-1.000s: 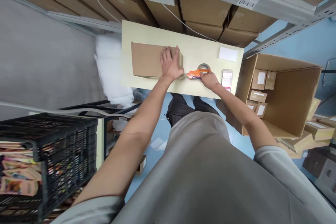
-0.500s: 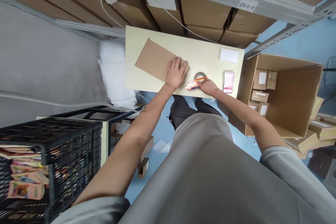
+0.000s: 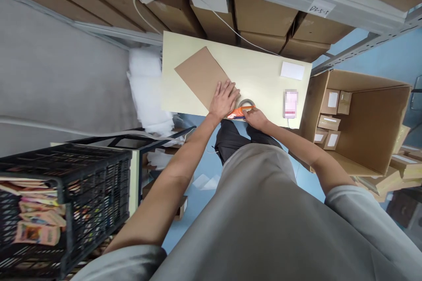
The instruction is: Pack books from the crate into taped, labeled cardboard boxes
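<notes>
A flat brown cardboard box lies at an angle on the pale tabletop. My left hand rests on its near right end, fingers stretched out over the edge. My right hand is closed around an orange tape dispenser with a roll of tape in it. The dispenser's front end sits close beside my left hand, at the near edge of the table. Whether it touches the cardboard I cannot tell.
A phone and a white paper slip lie at the table's right. An open carton with small boxes stands beyond. White wrap is on the left, above a black crate. Shelved boxes line the back.
The cardboard box has turned on the table, its far corner swinging right. My right hand has brought the tape dispenser left and slightly nearer, closer to my left hand.
</notes>
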The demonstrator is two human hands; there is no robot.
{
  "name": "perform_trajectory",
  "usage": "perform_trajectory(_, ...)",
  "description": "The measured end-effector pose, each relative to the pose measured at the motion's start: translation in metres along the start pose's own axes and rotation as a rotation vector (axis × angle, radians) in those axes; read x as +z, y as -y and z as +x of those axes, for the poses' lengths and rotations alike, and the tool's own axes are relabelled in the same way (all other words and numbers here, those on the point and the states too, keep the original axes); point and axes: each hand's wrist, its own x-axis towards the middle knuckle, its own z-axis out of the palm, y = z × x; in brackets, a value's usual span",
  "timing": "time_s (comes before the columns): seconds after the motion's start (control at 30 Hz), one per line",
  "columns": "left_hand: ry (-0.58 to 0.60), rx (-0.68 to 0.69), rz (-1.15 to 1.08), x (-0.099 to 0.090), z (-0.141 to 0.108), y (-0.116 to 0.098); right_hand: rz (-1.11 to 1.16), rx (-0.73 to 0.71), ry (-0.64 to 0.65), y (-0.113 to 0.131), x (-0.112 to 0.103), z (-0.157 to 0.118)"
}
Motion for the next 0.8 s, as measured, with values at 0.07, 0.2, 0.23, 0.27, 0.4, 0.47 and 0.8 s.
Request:
perform_trajectory(0.07, -0.007, 0.014, 0.021, 0.004, 0.0, 0.004, 0.003, 0.006, 0.008, 0.003, 0.004, -0.002)
perform_trajectory(0.2, -0.019, 0.031, 0.025, 0.01, -0.001, 0.007, 0.013, 0.017, -0.008, 0.006, 0.01, -0.002)
perform_trajectory(0.23, -0.023, 0.032, 0.022, 0.01, -0.001, 0.008, 0.017, 0.018, -0.014, 0.006, 0.011, -0.001)
perform_trajectory(0.27, -0.027, 0.031, 0.02, 0.011, -0.001, 0.008, 0.021, 0.017, -0.02, 0.005, 0.011, -0.001)
perform_trajectory(0.4, -0.034, 0.033, 0.008, 0.011, -0.001, 0.007, 0.009, 0.014, -0.02, 0.004, 0.01, 0.0)
perform_trajectory(0.47, -0.035, 0.032, 0.006, 0.011, -0.001, 0.008, -0.013, 0.012, -0.015, 0.003, 0.008, -0.002)
perform_trajectory(0.8, -0.036, 0.041, 0.003, 0.011, -0.004, 0.012, -0.006, -0.005, -0.019, -0.004, 0.011, -0.008)
